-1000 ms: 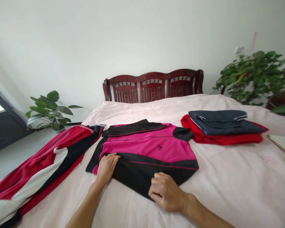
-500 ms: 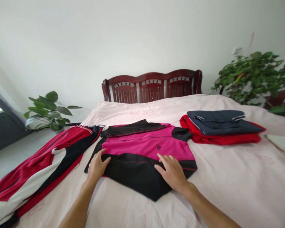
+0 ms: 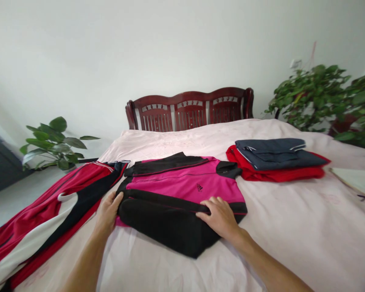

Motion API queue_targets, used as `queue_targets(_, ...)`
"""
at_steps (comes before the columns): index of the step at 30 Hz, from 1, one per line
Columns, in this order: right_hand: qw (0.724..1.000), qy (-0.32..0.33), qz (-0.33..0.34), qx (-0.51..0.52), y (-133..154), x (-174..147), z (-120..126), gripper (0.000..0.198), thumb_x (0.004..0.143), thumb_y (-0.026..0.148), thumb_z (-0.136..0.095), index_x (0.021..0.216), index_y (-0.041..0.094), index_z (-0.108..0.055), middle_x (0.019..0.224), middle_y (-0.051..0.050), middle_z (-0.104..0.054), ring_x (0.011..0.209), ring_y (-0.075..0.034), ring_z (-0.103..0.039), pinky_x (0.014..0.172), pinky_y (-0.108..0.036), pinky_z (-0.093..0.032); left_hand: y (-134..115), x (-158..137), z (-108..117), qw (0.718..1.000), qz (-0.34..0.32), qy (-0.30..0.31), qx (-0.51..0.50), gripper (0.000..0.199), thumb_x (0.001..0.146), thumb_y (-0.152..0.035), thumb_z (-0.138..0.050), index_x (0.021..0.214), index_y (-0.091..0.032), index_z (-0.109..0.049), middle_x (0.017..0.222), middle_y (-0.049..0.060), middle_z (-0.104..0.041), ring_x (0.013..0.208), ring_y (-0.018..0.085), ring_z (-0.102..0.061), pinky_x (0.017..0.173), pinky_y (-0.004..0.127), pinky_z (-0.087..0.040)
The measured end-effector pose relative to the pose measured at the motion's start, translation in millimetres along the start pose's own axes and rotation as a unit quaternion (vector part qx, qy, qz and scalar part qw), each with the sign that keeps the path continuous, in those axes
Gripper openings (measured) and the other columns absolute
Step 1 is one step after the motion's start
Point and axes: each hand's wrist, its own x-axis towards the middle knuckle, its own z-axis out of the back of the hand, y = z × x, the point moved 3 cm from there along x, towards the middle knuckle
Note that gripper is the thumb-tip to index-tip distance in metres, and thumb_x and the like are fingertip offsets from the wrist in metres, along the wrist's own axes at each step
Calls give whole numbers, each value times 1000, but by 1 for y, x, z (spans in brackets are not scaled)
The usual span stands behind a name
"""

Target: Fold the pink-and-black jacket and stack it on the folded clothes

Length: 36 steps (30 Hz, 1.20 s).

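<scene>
Head view: pale bed (image 3: 292, 231), headboard (image 3: 190, 96) far; left hand (image 3: 107, 207) and right hand (image 3: 221, 215), well apart, clamp fingers on magenta-black garment (image 3: 170, 184).

The right hand (image 3: 221, 215) hides part of the pink and black jacket (image 3: 167, 184); the fingertips of the left hand (image 3: 106, 211) cannot be made out. Lettering under the chest logo (image 3: 199, 187) is too small to read. The bottom edge cuts off both forearms, the left edge the red and white garment (image 3: 61, 209), the right edge the notebook (image 3: 354, 180). Navy clothing (image 3: 276, 156) hides most of the red cloth (image 3: 280, 175) beneath.
</scene>
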Motion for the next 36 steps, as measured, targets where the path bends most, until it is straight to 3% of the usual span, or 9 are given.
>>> queue_targets(4,998,22,14,48,0,1,-5,22,83,41,-70,93,22,-70,90,-4,-68,90,-23,-60,82,-35,-43,-10,-13,-10,975,92,53,-194,45,75,-40,-72,114,-21,-60,83,2,-75,69,20,-72,61,28,-58)
queue_targets(9,976,40,52,209,1,0,5,8,83,28,-67,84,21,-70,92,-3,-67,92,-19,-60,84,-30,-43,-22,-29,-3,955,129,135,-232,54,66,-36,-83,114,-20,-64,90,4,-75,75,20,-72,66,25,-57)
queue_targets(13,926,113,66,354,-3,-1,24,19,87,34,-60,88,19,-71,90,-3,-69,86,-18,-61,80,-28,-43,-28,-48,9,931,165,291,-145,32,70,-39,-80,89,-16,-68,76,3,-71,65,16,-65,61,23,-52)
queue_targets(17,876,251,78,404,-6,-8,27,38,92,48,-51,89,17,-73,77,0,-66,72,-15,-57,67,-25,-40,-36,-71,12,871,103,479,37,24,77,-40,-73,82,-17,-70,77,1,-69,70,15,-61,62,21,-47)
queue_targets(22,850,403,70,333,-11,-21,17,46,84,56,-59,62,15,-68,53,4,-51,51,-9,-42,53,-23,-31,-24,-87,21,792,118,573,173,28,80,-45,-67,92,-21,-75,87,2,-73,80,19,-64,70,24,-47)
queue_targets(25,852,388,32,351,-12,-18,21,57,92,59,-44,68,16,-73,60,-2,-63,56,-13,-53,59,-25,-39,-14,-77,30,821,89,525,204,43,85,-57,-56,97,-20,-74,86,3,-71,75,18,-62,62,24,-45)
queue_targets(30,931,179,50,313,3,1,29,25,88,40,-59,94,21,-74,87,-3,-70,83,-18,-61,77,-28,-43,-3,-32,41,937,13,238,256,55,86,-62,-42,103,-16,-67,86,6,-66,80,21,-63,64,27,-47)
queue_targets(32,949,137,96,267,14,2,24,16,83,30,-67,97,25,-73,97,-1,-70,94,-18,-59,85,-28,-41,3,-15,46,936,-10,135,326,55,81,-60,-47,108,-15,-66,95,9,-68,88,25,-65,76,32,-49)
queue_targets(36,963,138,158,168,31,-1,7,11,84,27,-68,95,26,-72,93,0,-68,92,-18,-56,85,-30,-40,20,6,58,881,17,-3,473,67,79,-61,-48,126,-15,-60,119,19,-65,111,37,-60,93,46,-44)
